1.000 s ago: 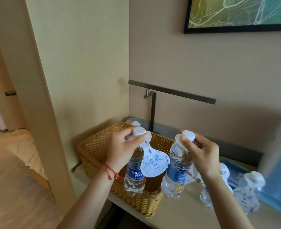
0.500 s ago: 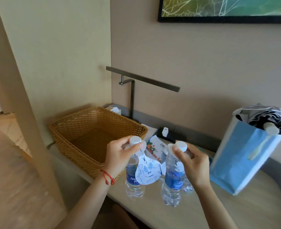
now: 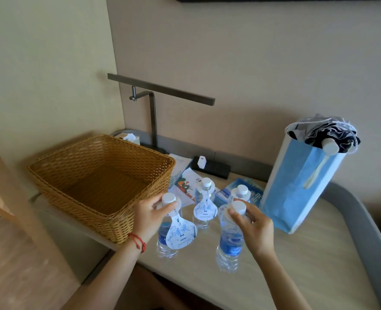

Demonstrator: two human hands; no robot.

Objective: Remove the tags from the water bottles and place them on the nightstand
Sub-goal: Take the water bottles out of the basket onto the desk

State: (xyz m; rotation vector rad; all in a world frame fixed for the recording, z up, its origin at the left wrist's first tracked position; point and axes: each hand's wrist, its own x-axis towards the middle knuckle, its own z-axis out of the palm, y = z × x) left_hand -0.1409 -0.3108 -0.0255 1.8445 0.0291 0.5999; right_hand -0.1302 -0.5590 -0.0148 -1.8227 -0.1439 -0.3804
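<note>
My left hand (image 3: 148, 217) grips the neck of a clear water bottle (image 3: 166, 241) with a white cap; a white and blue paper tag (image 3: 180, 233) hangs from its neck. My right hand (image 3: 252, 227) holds the neck of a second bottle (image 3: 229, 247) with a blue label. Both bottles stand low over the nightstand (image 3: 297, 265), near its front edge. Behind them stand two more bottles: one (image 3: 204, 198) with a tag (image 3: 205, 210) on its neck, and another (image 3: 241, 193) partly hidden by my right hand's bottle.
A wicker basket (image 3: 100, 182) fills the nightstand's left end. A blue paper bag (image 3: 297, 189) with a folded umbrella (image 3: 328, 135) stands at the right. Leaflets (image 3: 185, 182), a black power strip (image 3: 212, 167) and a desk lamp (image 3: 153, 121) sit along the back wall.
Both hands have carried their bottles away from the basket, rightward and down to the nightstand top. The view has tilted down, and the two rear bottles now show.
</note>
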